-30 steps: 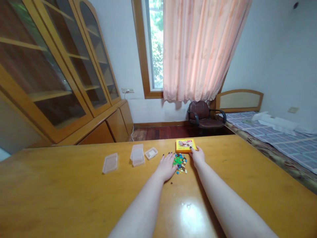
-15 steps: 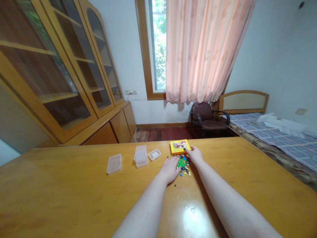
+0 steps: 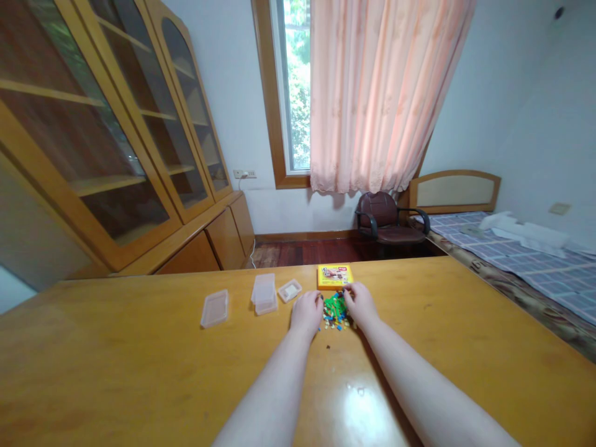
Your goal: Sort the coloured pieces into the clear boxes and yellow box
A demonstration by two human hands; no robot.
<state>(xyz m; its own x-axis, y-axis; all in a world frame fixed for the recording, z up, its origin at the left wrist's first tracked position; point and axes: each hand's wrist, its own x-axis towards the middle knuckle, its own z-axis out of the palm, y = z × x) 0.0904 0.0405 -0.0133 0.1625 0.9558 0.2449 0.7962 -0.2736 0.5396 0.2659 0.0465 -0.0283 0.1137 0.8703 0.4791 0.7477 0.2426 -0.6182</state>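
A small heap of toy building bricks (image 3: 334, 308), mostly green with blue, white, yellow and dark pieces, lies on the wooden table. My left hand (image 3: 307, 313) is at its left edge, fingers curled inward and closed. On the opposite side, my right hand (image 3: 362, 304) has its thumb and fingers drawn together at the bricks. Whatever either hand grips is too small or hidden to make out. Just behind the heap lies a flat yellow box (image 3: 335, 277) with a printed top, apart from the left hand and close to the right fingertips.
Left of the heap are a small clear tray (image 3: 290, 290) with pale contents, stacked clear plastic containers (image 3: 264, 293) and a shallow clear lid or tray (image 3: 215, 308). One dark piece (image 3: 328, 347) lies nearer me. Beyond the table stand an office chair (image 3: 382, 218) and a bed.
My left hand has gone from lying spread over the bricks to curled at their left side. My right hand has left the yellow box for the heap, and the box sits slightly left.
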